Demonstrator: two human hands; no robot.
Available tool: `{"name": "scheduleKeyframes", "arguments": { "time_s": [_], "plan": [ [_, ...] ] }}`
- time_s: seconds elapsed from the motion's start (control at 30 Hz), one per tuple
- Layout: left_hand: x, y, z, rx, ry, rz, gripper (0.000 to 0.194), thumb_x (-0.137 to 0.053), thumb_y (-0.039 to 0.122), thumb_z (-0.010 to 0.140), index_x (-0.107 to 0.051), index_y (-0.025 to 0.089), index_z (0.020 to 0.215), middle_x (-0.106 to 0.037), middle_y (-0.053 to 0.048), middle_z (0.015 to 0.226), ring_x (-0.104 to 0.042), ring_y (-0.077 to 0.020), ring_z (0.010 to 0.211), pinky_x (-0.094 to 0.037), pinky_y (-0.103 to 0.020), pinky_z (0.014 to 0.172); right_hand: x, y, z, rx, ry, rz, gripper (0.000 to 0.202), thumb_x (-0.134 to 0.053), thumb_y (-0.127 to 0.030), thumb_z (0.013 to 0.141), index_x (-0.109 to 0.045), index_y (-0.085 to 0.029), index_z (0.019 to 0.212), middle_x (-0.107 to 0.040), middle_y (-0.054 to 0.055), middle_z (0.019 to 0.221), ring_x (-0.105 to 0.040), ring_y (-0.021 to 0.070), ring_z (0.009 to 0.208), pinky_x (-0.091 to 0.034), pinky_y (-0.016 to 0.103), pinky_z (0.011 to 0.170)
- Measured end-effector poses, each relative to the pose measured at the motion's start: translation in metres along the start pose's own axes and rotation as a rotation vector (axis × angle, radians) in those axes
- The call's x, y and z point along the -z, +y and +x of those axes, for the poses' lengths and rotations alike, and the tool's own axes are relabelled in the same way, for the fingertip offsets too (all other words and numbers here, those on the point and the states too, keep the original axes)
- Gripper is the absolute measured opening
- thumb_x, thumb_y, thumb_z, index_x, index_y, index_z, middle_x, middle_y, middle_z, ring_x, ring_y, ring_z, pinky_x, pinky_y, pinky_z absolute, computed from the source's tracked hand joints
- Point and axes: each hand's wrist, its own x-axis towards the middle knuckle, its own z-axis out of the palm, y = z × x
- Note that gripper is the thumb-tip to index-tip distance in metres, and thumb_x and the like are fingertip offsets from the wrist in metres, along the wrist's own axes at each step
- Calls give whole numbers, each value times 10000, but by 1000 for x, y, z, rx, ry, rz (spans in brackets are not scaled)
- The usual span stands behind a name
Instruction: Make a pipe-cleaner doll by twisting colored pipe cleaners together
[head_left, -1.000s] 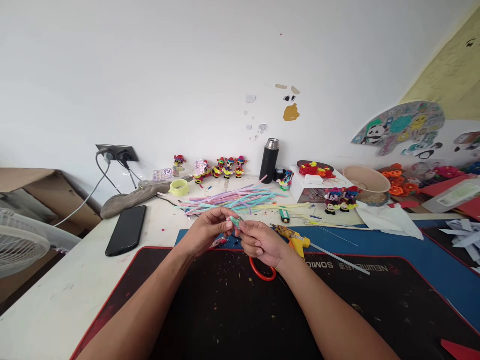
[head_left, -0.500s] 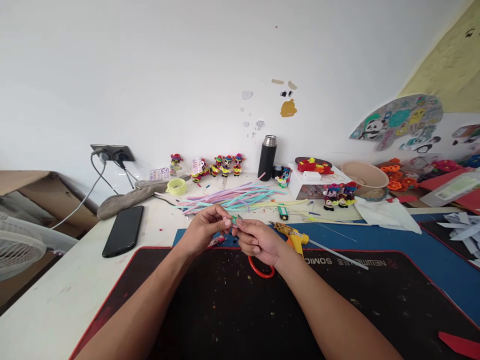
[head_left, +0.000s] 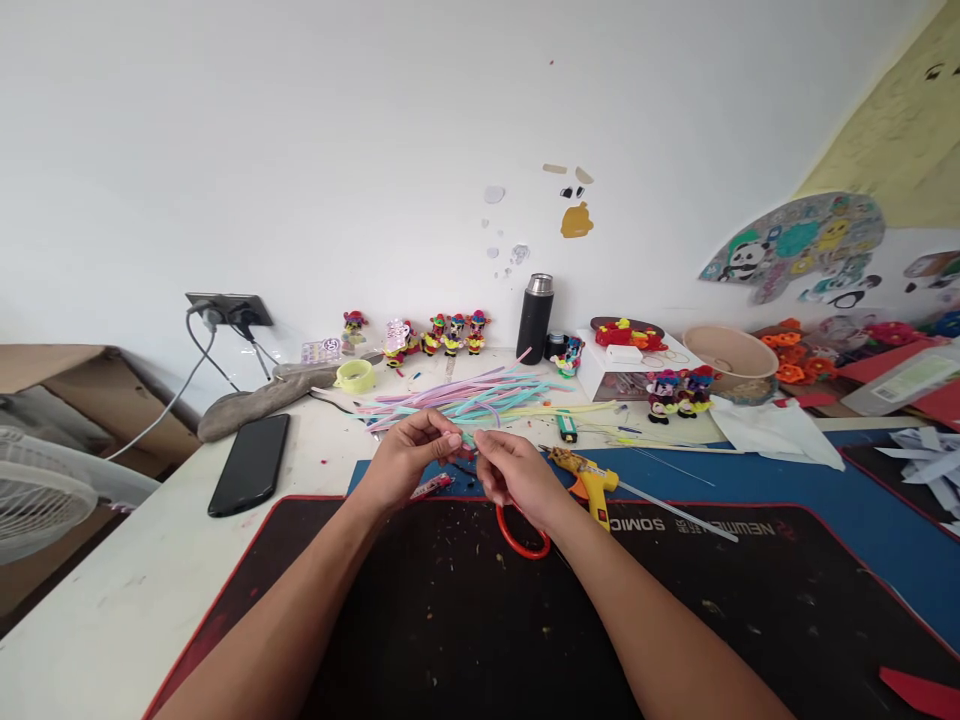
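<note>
My left hand is closed in a pinch, thumb against forefinger, over the near edge of the pipe cleaner pile. Fingertip to fingertip with it, my right hand is pinched too. Between them shows a small green piece, mostly covered by the fingers, so its kind is unclear. Just below my right hand lie the red handles of scissors on the black mat. A yellow hot glue gun with a clear glue stick rests to the right. Behind the hands spread pastel pipe cleaners.
A black phone lies at the left, near a yellow tape roll. A black flask stands by the wall. Several small figurines line the back. A green lighter and white tissue lie farther right.
My right hand's fingers have shifted and turned slightly around the small green piece, covering more of it. My left hand keeps its pinch. The view has tilted a little.
</note>
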Motion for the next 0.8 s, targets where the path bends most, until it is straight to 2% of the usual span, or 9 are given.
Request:
{"name": "scheduleKeyframes", "arguments": {
  "time_s": [0.17, 0.33, 0.43, 0.57, 0.67, 0.8],
  "plan": [
    [2, -2, 1, -7, 27, 49, 258, -870, 345, 766, -686, 163, 782, -660, -2, 697, -553, -117, 632, -432, -239, 597, -4, 0, -3, 116, 63, -305, 436, -554, -624, 967, -643, -198, 947, -491, -65, 531, -421, 104, 404, -315, 250, 443],
    [4, -6, 3, 17, -4, 67, 256, -856, 360, 780, -697, 161, 797, -633, 9, 661, -524, -108, 605, -422, -237, 587, -4, 2, -3, 257, 143, -547, 402, -564, -536, 989, -641, -208, 770, -467, -34, 563, -419, 133, 552, -304, 262, 537],
    [4, -6, 4, 53, 4, 53, 284, -876, 383, 744, -711, 161, 808, -644, -1, 656, -543, -122, 601, -425, -245, 579, -3, 1, -3, 220, 141, -519, 381, -561, -498, 990, -644, -211, 755, -482, -27, 547, -429, 144, 549, -315, 267, 548],
    [1, -4, 3, 120, 51, 113, 346, -902, 421, 686, -735, 164, 847, -648, -4, 647, -534, -123, 566, -395, -238, 533, -2, 2, -1, 156, 139, -433, 404, -578, -547, 965, -661, -213, 754, -449, -36, 490, -401, 142, 492, -290, 272, 519],
    [2, -3, 4, 134, 99, 174, 388, -890, 450, 696, -751, 165, 918, -607, 19, 615, -503, -106, 545, -364, -223, 512, 0, 6, 1, 168, 169, -429, 405, -598, -559, 947, -655, -217, 738, -420, -42, 484, -381, 139, 486, -267, 274, 515],
    [6, -4, 5, 114, 142, 106, 419, -849, 493, 744, -728, 169, 982, -537, 50, 583, -454, -88, 509, -344, -211, 489, 3, 6, 3, 220, 231, -548, 411, -575, -558, 958, -659, -221, 738, -415, -31, 512, -373, 151, 522, -257, 278, 528]
  ]
}}
